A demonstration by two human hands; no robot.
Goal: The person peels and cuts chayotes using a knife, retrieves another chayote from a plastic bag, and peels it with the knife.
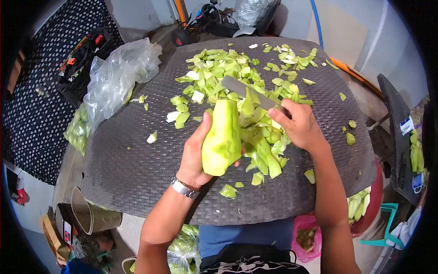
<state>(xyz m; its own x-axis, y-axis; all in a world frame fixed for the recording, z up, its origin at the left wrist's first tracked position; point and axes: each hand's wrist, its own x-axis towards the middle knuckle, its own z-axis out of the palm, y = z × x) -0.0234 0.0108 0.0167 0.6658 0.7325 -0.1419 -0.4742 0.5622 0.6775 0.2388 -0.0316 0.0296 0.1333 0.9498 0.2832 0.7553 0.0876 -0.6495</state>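
Note:
My left hand (194, 153) is wrapped round a large peeled pale-green vegetable (222, 141), chayote-like in shape, which it holds upright above the table. A knife (237, 86) is gripped by its handle in my right hand (296, 123). Its broad grey blade points up and left, just beyond the top of the vegetable. A strip of green peel (248, 104) hangs against the blade. Beneath both hands lies a heap of green peelings (223, 68), which spreads toward the far side. The knife's handle is mostly hidden by my fingers.
The dark woven-pattern table (137, 178) has rounded edges. At its left are a clear plastic bag (121, 77) and a black crate (77, 82). A red tub (376, 201) with pale-green vegetables and a pink bag (305, 235) stand below the near right edge.

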